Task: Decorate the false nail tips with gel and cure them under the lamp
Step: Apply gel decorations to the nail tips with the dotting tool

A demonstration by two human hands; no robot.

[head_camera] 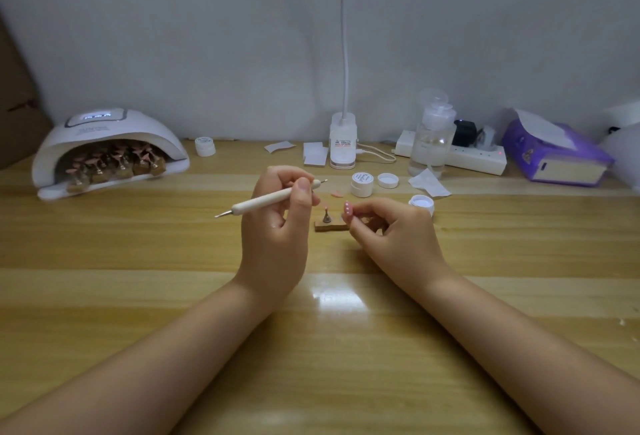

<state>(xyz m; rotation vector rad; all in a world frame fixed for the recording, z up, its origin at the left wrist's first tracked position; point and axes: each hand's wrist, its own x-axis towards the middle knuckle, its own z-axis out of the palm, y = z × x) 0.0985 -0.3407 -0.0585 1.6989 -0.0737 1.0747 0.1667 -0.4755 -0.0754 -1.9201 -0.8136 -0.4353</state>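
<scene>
Dots on the pink nail tip

Hands come first, both low over the wooden table (138, 296). Your right hand (394, 237) pinches the nail tip (347, 208) between curled fingers, dotted side up. Keep it still and level so the wet gel does not run. Your left hand (277, 227) curls around the dotting pen (270, 198), held sideways with its tip off the nail. Touch down softly. Past them stands a small holder (329, 223), then open gel pots (362, 184). Far left, the lamp (110, 150) holds more tips.

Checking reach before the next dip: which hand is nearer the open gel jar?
Right. The right hand lies just in front of the open gel jar, almost touching; the left hand holds the dotting tool further left.
</scene>
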